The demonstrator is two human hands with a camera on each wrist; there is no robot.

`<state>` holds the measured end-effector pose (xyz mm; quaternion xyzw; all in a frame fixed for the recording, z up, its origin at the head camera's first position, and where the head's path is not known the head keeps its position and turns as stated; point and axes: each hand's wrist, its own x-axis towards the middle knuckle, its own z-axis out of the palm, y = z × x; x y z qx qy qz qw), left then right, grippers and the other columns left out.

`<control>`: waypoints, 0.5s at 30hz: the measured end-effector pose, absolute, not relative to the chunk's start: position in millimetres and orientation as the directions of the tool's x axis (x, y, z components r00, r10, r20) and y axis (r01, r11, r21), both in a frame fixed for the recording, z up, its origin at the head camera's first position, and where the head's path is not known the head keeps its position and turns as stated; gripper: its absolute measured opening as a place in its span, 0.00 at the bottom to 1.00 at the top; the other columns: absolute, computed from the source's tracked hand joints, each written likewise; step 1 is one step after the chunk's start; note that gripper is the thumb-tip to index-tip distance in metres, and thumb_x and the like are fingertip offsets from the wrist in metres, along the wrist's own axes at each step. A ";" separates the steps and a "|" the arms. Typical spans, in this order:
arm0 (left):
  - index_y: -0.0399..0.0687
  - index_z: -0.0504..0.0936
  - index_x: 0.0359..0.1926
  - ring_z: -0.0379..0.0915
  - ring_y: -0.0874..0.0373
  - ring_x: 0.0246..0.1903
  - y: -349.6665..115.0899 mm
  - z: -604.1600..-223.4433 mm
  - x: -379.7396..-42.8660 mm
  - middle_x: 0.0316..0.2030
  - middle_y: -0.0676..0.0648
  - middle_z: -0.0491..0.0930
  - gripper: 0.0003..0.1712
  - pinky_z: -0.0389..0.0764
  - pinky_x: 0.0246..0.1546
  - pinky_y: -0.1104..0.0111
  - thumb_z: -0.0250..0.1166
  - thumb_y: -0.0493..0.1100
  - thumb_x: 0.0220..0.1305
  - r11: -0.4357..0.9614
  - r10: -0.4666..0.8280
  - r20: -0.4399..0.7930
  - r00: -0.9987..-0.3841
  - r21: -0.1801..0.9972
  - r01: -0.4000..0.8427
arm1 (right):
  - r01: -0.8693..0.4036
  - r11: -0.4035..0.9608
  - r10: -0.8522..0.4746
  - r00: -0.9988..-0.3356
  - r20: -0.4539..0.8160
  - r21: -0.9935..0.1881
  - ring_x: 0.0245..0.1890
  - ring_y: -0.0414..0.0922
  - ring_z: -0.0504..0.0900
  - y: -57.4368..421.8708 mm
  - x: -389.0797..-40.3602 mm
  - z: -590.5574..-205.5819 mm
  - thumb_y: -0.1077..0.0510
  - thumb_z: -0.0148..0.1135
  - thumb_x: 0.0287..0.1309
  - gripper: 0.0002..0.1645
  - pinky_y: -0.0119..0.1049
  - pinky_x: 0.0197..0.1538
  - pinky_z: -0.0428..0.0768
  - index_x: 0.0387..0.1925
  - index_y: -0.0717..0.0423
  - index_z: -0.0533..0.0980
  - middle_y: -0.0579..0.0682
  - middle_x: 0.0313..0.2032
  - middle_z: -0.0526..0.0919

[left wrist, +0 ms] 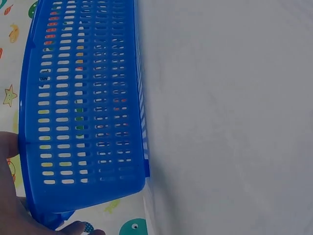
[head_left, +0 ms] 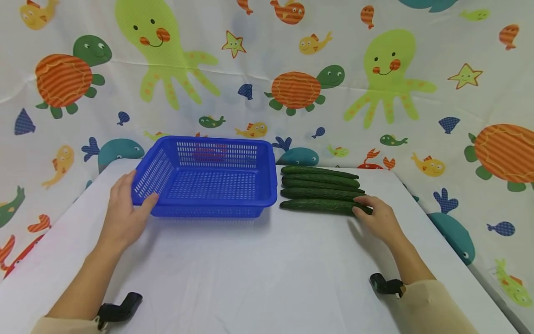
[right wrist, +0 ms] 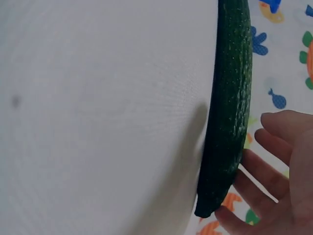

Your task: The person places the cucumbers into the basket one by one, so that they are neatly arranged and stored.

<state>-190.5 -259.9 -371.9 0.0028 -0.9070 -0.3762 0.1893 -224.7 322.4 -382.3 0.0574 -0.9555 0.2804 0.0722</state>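
My left hand [head_left: 125, 211] grips the front left corner of a blue plastic basket [head_left: 204, 202], its thumb at the front rim and the fingers along the left side. From the left wrist, the slotted wall of the basket [left wrist: 83, 196] shows, with the hand [left wrist: 14, 205] at its corner. Right of the basket, several dark green cucumbers lie side by side. My right hand [head_left: 377, 218] is at the right end of the nearest cucumber [head_left: 317, 205]. In the right wrist view its spread fingers [right wrist: 261, 171] reach that cucumber's end [right wrist: 230, 98], thumb apart from it.
A white cloth covers the table [head_left: 258, 269], which runs back to a curtain [head_left: 258, 55] printed with sea animals. The other cucumbers [head_left: 321, 182] lie behind the nearest one, close to the table's far edge. A black device sits at each wrist.
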 end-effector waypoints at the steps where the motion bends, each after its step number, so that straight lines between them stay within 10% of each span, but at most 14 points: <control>1: 0.40 0.40 0.83 0.41 0.23 0.77 -261.1 -372.1 -190.8 0.80 0.27 0.39 0.45 0.46 0.73 0.27 0.52 0.52 0.79 0.706 -0.154 0.326 -0.933 0.697 0.127 | -0.152 0.839 -0.076 -0.984 0.164 -0.522 0.68 0.68 0.70 321.8 -226.0 -382.9 0.54 0.59 0.74 0.24 0.67 0.67 0.70 0.64 0.64 0.75 0.69 0.65 0.75; 15: 0.45 0.31 0.83 0.39 0.27 0.79 -268.4 -369.2 -191.8 0.82 0.32 0.38 0.59 0.48 0.74 0.31 0.61 0.62 0.73 0.579 -0.244 0.191 -0.951 0.815 0.015 | -0.123 0.932 -0.110 -0.992 0.058 -0.340 0.61 0.71 0.67 310.6 -237.5 -381.8 0.53 0.73 0.61 0.32 0.69 0.61 0.74 0.63 0.62 0.77 0.72 0.60 0.70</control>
